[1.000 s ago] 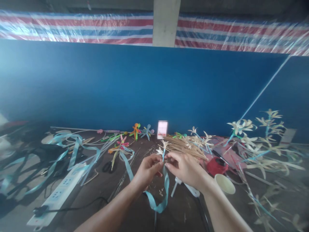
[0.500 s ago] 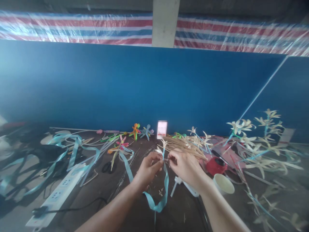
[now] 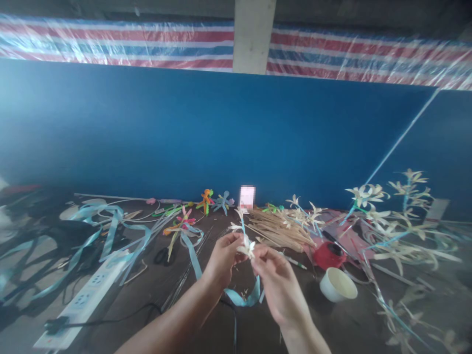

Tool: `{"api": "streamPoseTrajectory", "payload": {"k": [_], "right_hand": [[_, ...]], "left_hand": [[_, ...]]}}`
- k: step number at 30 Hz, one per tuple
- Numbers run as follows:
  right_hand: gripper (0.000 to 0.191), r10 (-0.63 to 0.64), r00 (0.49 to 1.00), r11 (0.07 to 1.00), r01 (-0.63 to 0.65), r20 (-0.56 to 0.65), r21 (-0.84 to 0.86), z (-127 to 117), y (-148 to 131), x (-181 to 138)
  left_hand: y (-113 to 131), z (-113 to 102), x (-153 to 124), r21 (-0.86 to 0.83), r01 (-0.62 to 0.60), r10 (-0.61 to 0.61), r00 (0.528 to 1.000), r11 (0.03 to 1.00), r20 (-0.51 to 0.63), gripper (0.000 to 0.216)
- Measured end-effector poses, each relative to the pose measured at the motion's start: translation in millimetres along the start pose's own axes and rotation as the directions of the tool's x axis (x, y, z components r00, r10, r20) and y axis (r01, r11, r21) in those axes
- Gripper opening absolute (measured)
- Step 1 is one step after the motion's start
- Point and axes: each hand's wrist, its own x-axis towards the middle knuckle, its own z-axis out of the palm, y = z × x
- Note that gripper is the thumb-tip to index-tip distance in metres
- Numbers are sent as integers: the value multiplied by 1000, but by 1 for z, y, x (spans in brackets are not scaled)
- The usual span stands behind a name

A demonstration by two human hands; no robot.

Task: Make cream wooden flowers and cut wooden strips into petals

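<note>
The spray of flowers [image 3: 243, 227] is slim, with narrow, pointed, cream-white petals and a pale blue wrapped stem. Two blooms sit toward its top, one leaning left, and a fuller white bloom [image 3: 250, 249] shows lower down. It stands roughly upright above the worktop [image 3: 216, 339], between the two hands. The left hand [image 3: 225, 256] pinches the stem below the upper blooms. The right hand [image 3: 275, 270] has its thumb and fingers bent together at the right edge of the lower bloom; I cannot tell whether they grip it. A light blue ribbon [image 3: 243, 298] loops beneath both.
</note>
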Motion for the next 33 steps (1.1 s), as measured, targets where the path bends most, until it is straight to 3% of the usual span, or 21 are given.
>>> {"api": "streamPoseTrajectory", "payload": {"k": [4,8,13,17,23,27,30,33], "right_hand": [[3,-68,995,990,58,-75,-128,6,1,-4],[6,163,986,979,-165,30,120,-11,3,7],[3,309,921,822,-385,239,420,-21,-3,17],[7,249,910,780,-392,333,488,-17,-17,17],[8,150,920,825,-319,363,466,-25,-44,-1],[9,184,944,884,-280,273,374,-39,-42,-5],[12,207,957,910,-264,202,320,-44,-33,-1],[12,205,955,911,-266,213,314,-45,-24,4]], "left_hand": [[11,11,-10,20,-105,105,994,994,10,18],[26,12,-10,129,-178,179,984,976,0,18],[42,13,1,185,-233,219,971,955,96,19],[52,18,8,223,-306,286,951,925,119,18],[79,9,29,211,-413,423,906,886,-1,15],[102,-8,53,256,-531,566,821,807,-80,9],[121,-23,71,353,-622,701,693,699,-167,6],[146,-37,87,467,-685,811,570,559,-133,5]]}}
